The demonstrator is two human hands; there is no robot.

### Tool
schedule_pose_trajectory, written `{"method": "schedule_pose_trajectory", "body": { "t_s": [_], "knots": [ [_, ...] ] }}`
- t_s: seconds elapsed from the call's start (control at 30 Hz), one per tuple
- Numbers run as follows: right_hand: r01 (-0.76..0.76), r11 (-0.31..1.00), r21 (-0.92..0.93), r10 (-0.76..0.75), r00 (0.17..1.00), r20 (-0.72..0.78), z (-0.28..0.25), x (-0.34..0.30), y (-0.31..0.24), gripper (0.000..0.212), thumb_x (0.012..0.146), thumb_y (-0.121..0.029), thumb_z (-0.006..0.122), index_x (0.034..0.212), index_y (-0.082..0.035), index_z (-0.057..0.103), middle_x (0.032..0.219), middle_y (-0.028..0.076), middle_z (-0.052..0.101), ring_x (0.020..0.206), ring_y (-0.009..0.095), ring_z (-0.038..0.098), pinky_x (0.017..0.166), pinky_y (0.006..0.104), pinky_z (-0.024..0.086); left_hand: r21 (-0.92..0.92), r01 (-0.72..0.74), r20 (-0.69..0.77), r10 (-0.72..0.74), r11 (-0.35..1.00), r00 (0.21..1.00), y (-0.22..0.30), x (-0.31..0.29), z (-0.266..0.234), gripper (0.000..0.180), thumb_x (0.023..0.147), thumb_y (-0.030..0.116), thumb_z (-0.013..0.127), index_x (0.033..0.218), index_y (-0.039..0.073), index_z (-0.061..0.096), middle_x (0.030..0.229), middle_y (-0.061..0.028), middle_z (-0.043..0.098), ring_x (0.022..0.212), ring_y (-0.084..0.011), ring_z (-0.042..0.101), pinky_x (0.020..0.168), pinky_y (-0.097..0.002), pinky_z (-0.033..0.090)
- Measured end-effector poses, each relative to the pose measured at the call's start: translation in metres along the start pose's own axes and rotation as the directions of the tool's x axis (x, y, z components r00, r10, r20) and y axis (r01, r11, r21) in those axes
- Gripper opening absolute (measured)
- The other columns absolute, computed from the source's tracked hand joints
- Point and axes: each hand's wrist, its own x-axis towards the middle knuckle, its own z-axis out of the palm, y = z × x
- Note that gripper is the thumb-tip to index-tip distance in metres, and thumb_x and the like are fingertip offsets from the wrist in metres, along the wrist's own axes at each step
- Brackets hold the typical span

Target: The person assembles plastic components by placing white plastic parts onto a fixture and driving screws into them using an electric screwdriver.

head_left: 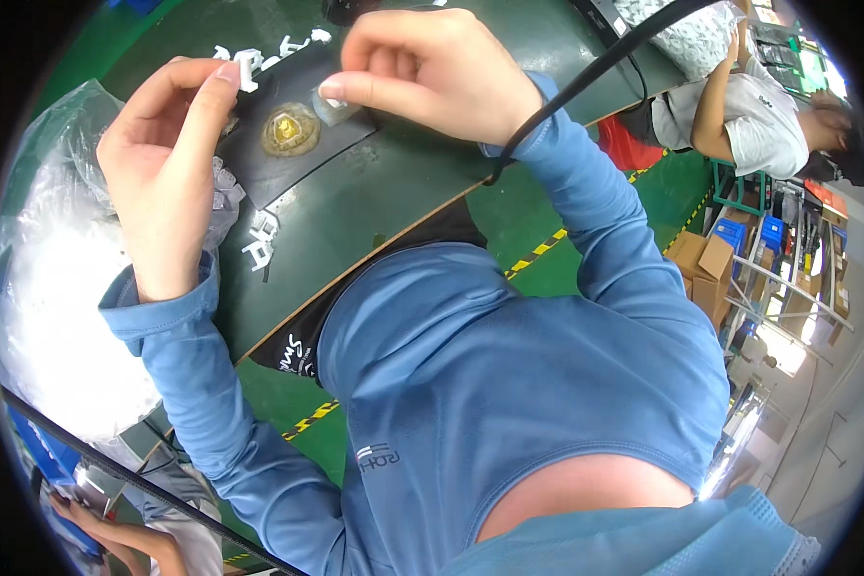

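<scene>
My left hand (168,158) pinches a small white plastic part (248,73) between thumb and forefinger, raised over the table. To its right, my right hand (432,72) is closed, thumb stretched toward the left and fingers curled. Whether anything small sits in that hand is hidden. Below the hands lies a dark mat (307,163) with a round, clear yellowish dish or lump (290,130) on it. Next to that, just under my right thumb, stands a small translucent piece (334,108). More white plastic parts (262,235) lie at the table's near side, and several others lie beyond the mat.
A large clear bag with white contents (77,288) fills the left side. Another bag of pale parts (682,38) lies at the table's far right, near a co-worker (739,115). A black cable (595,72) crosses in front of my right sleeve. Cardboard boxes (701,269) stand behind.
</scene>
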Motion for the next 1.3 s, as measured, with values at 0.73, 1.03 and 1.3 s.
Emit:
{"method": "schedule_pose_trajectory", "body": {
  "t_s": [0.73, 1.03, 1.3],
  "knots": [
    [0.439, 0.897, 0.061, -0.391, 0.848, -0.359, 0.020, 0.009, -0.008, 0.037, 0.080, -0.028, 0.088, 0.108, -0.010, 0.073, 0.078, 0.000, 0.066, 0.061, 0.013, 0.062, 0.054, 0.0271, 0.051, -0.171, 0.114, 0.180, -0.082, 0.979, 0.980, 0.004, -0.010, 0.016, 0.008, 0.098, 0.004, 0.068, 0.098, -0.003, 0.072, 0.090, -0.0034, 0.069, 0.080, -0.0089, 0.063, 0.074, -0.0227, 0.050],
    [0.331, 0.908, 0.257, -0.297, 0.941, -0.163, -0.007, 0.005, 0.011, 0.028, 0.083, -0.010, 0.084, 0.108, -0.001, 0.074, 0.078, 0.004, 0.065, 0.061, 0.009, 0.057, 0.056, 0.0243, 0.046, -0.123, -0.027, 0.155, 0.046, 0.992, 0.987, -0.005, -0.009, 0.017, 0.010, 0.098, 0.003, 0.068, 0.101, -0.005, 0.072, 0.096, -0.0060, 0.070, 0.089, -0.0108, 0.064, 0.082, -0.0234, 0.050],
    [0.265, 0.934, 0.240, -0.269, 0.963, -0.017, -0.009, 0.006, 0.014, 0.029, 0.083, -0.014, 0.084, 0.107, -0.003, 0.073, 0.071, 0.003, 0.059, 0.057, 0.015, 0.052, 0.055, 0.0308, 0.044, -0.042, -0.043, 0.158, 0.049, 0.998, 0.986, -0.005, -0.008, 0.017, 0.017, 0.102, 0.009, 0.065, 0.106, -0.005, 0.072, 0.101, -0.0073, 0.071, 0.085, -0.0101, 0.061, 0.078, -0.0233, 0.049]
  ]
}}
